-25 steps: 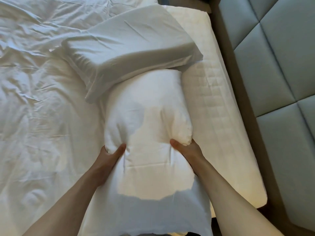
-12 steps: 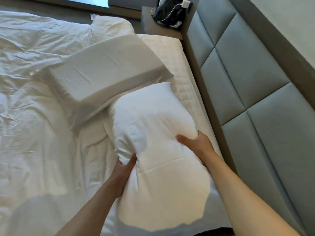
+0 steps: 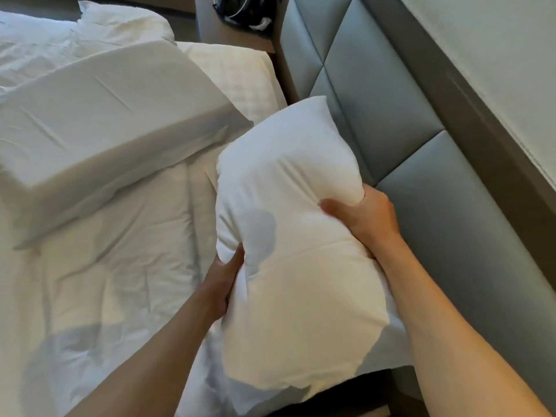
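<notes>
A plump white pillow [image 3: 288, 212] is held up off the bed, its far corner against the grey headboard. My left hand [image 3: 224, 281] grips its left side, thumb pressed into the fabric and fingers hidden beneath. My right hand [image 3: 365, 218] grips its right side, thumb on top and fingers curled behind. A second, flatter white pillow [image 3: 108, 121] lies on the bed to the left, apart from the held one.
Rumpled white sheets [image 3: 99, 275] cover the bed. A padded grey-blue headboard [image 3: 400, 136] runs along the right, with a pale wall [image 3: 496, 55] behind. A nightstand [image 3: 237, 37] with a dark bundle on it stands at the top. Another white pillow [image 3: 120, 22] lies at the far left.
Both hands have lifted the pillow from under the flat pillow's edge and carried it right, toward the headboard. My view has turned right with it.
</notes>
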